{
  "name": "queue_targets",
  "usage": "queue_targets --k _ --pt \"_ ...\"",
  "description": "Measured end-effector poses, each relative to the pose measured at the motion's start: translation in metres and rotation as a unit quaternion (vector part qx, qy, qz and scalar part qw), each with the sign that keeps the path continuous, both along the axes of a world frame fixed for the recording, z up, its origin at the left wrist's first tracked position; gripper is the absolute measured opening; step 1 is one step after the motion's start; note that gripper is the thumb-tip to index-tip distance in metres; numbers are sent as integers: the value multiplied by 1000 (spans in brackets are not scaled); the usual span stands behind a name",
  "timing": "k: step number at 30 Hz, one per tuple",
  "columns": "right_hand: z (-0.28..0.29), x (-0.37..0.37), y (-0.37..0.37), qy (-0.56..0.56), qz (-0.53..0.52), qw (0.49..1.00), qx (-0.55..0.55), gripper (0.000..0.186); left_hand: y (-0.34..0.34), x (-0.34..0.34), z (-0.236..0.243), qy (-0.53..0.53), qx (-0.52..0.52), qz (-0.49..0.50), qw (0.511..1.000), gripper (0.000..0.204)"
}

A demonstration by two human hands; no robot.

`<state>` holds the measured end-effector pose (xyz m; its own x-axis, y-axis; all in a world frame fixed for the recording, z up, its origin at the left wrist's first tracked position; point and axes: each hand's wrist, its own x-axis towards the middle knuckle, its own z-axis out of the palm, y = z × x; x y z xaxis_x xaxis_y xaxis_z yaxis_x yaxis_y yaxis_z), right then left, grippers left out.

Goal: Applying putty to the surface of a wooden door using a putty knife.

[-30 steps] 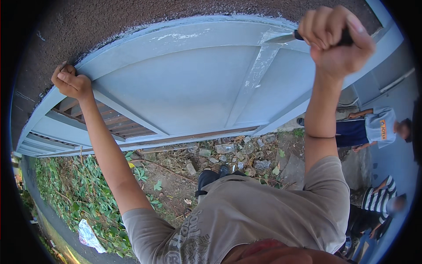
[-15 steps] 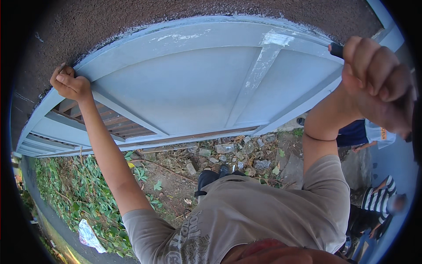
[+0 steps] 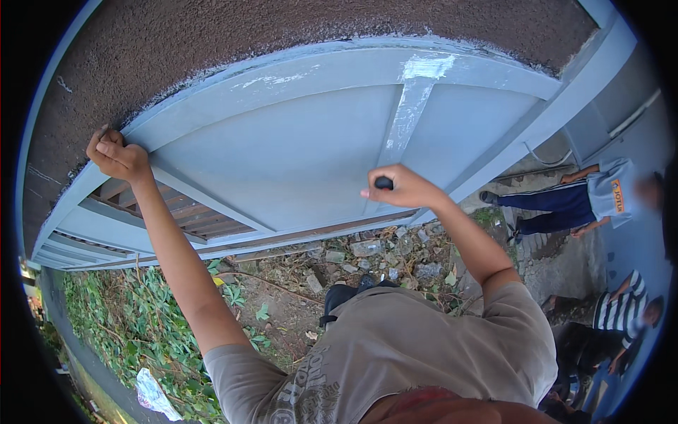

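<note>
My left hand is closed in a fist at the upper left edge of a pale blue panelled frame. What its curled fingers hold, if anything, is hidden. My right hand grips a black-handled tool in front of the large flat panel. Only the rounded black end shows, so its working part cannot be made out. White scraped or bare patches mark the frame's top rail and upright.
Rough brown wall borders the frame above. Below lie rubble and cut leafy branches. At right stand a person in a grey shirt and others, one in a striped top. Slatted openings lie near my left forearm.
My right hand has come down and left from the frame's upper right corner to the middle of the panel, tool still in it. My left hand keeps its place at the frame's edge.
</note>
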<state>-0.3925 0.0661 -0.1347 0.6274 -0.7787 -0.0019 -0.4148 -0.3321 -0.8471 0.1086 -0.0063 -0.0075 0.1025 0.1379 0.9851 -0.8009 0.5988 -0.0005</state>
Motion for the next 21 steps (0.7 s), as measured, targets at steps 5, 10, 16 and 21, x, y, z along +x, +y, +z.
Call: queue_targets --k 5,10,16,21 --pt "-62 -14 31 -167 -63 976 122 34 1 3 -1 -15 5 9 1000 32" --pt "59 -76 22 -699 -28 704 -123 45 8 1 3 6 6 50 999 32" --pt "187 -54 23 -279 145 886 -340 46 -3 -7 -1 7 14 71 997 32" --pt "243 34 20 -82 187 907 -369 40 12 -1 6 12 27 68 997 32"
